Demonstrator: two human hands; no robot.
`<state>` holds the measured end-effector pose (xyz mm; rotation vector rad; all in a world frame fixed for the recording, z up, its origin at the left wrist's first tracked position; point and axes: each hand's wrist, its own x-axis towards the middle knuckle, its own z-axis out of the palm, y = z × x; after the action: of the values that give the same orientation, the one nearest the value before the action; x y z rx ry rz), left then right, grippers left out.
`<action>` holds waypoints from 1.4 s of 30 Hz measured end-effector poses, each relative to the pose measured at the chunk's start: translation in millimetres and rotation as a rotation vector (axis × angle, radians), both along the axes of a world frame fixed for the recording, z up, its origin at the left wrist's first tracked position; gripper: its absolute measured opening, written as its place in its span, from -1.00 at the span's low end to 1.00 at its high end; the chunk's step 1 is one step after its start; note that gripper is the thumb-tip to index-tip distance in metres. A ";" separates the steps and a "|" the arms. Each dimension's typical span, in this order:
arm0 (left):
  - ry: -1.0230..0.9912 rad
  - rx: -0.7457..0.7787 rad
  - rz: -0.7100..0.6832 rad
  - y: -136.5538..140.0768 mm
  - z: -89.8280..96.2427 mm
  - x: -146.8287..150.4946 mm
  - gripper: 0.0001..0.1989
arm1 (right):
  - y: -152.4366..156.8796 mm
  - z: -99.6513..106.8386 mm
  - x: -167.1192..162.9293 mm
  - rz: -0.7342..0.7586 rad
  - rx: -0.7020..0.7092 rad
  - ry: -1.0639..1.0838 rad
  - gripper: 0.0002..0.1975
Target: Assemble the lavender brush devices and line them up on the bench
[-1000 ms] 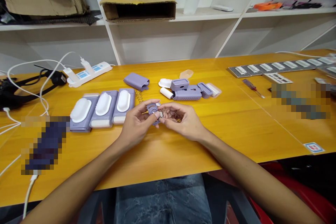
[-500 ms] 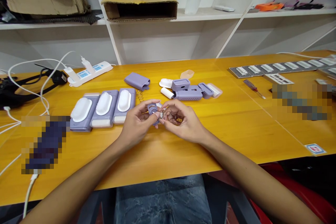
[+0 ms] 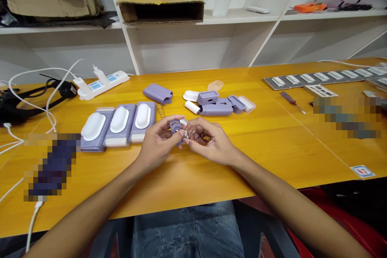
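My left hand point(image 3: 157, 140) pinches a small purple plastic part point(image 3: 175, 125) with a slot in it. Close against it, my right hand point(image 3: 213, 141) holds several small metal springs point(image 3: 206, 138), some partly hidden by the fingers. The right fingertips meet a small shiny piece at the purple part; its exact shape is too small to tell. Beyond my hands lie a purple casing point(image 3: 217, 109), a purple oval part point(image 3: 208, 96), a white brush head point(image 3: 191, 95) and a white cylinder point(image 3: 192, 107). A loose coil spring point(image 3: 161, 110) rests beside a purple sleeve point(image 3: 157, 93).
Left of my hands stand several purple cases with white bristled tops point(image 3: 119, 120). A power strip point(image 3: 104, 84) with white cables is at the back left. To the right are a screwdriver point(image 3: 292, 102) and a long metal strip point(image 3: 329, 77). Shelves point(image 3: 187, 44) rise behind the table.
The right fingertips have shifted slightly at the purple part, with the springs still in the hand. The left hand and the table items stay as they were.
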<state>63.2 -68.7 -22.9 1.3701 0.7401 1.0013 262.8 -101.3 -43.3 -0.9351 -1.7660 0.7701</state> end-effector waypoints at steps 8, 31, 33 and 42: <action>0.025 -0.019 0.008 -0.2 0.1 -0.9 -0.58 | 1.0 5.3 0.9 0.040 0.156 -0.083 -0.88; -0.007 -0.058 -0.048 -1.5 0.2 -2.9 -0.59 | -0.3 0.5 -2.3 -0.007 0.313 -0.109 -0.89; -0.050 -0.070 -0.106 0.0 0.1 -5.9 -0.57 | 0.2 2.1 -1.3 -0.022 0.316 -0.107 -0.90; 0.009 0.007 -0.287 8.1 3.0 -15.3 -0.28 | 0.0 5.0 5.3 -0.076 0.244 -0.096 -0.95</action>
<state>47.9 -60.7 -19.9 1.4411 0.5281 0.7714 268.0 -101.2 -38.3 -0.8803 -1.8477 0.4551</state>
